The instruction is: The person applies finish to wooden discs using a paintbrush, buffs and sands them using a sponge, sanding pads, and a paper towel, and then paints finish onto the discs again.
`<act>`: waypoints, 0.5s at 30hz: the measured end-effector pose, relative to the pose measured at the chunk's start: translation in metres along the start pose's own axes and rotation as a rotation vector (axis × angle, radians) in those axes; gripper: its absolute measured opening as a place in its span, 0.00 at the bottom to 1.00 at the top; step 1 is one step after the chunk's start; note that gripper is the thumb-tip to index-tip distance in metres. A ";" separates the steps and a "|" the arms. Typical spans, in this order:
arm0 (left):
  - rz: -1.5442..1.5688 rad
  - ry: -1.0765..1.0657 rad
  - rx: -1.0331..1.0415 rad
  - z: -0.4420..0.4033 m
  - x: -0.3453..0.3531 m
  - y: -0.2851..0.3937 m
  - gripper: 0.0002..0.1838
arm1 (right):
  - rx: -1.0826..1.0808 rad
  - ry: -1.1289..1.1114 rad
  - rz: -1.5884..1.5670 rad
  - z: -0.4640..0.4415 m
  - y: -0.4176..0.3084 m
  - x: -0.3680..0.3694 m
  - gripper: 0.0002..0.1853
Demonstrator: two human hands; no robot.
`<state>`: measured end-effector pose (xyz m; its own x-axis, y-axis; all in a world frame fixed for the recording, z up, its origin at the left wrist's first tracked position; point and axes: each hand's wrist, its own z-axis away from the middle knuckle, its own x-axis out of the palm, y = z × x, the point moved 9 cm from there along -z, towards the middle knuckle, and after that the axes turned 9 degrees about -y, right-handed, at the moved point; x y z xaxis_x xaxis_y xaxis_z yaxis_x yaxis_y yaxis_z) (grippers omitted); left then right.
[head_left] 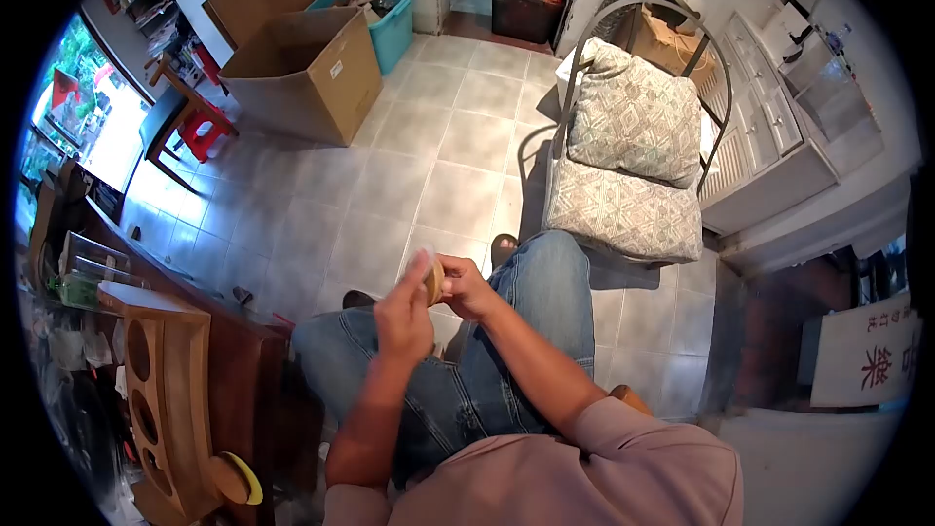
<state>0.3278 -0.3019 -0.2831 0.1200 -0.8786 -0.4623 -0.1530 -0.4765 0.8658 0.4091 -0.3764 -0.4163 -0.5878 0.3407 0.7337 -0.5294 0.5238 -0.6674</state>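
In front of my knees, both hands are closed around a small round wooden piece (434, 282) with a tan face. My left hand (402, 319) grips it from the left, and a pale, whitish bit shows by the fingertips, too blurred to name. From the right, my right hand (467, 289) has its fingers bent against the piece's edge. Much of the piece is hidden behind the fingers. At my left, a wooden case with round holes (192, 394) stands on a dark wooden table (251, 360). Near its lower end lies a round wooden disc with a yellow edge (237, 479).
A large cardboard box (326, 83) and a turquoise bin (394, 34) stand ahead on the tiled floor. A patterned cushioned chair (623, 205) is ahead right, beside white drawers (765, 112). A red stool (205, 127) and dark chair (164, 122) stand far left.
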 end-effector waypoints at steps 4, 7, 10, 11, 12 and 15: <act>0.003 0.052 0.081 -0.010 -0.001 0.007 0.22 | -0.019 0.054 0.043 0.010 -0.016 -0.007 0.42; 0.042 0.026 -0.004 -0.007 -0.009 0.002 0.22 | 0.030 0.029 0.026 0.007 0.005 0.002 0.46; 0.001 -0.026 0.184 0.008 0.008 0.025 0.22 | -0.026 0.082 0.012 0.008 -0.016 -0.005 0.51; 0.003 -0.004 0.161 0.006 0.006 0.020 0.22 | -0.046 0.112 0.026 0.010 -0.018 -0.008 0.51; 0.005 0.019 0.135 0.000 0.001 0.015 0.23 | -0.049 0.096 -0.010 0.010 -0.018 -0.001 0.51; 0.030 0.019 0.037 -0.002 -0.009 -0.003 0.23 | 0.032 0.004 0.008 0.009 0.004 0.002 0.53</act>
<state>0.3296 -0.2923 -0.2808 0.1335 -0.8918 -0.4323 -0.1925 -0.4512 0.8714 0.4005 -0.3803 -0.4190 -0.5892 0.3481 0.7292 -0.5445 0.4957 -0.6766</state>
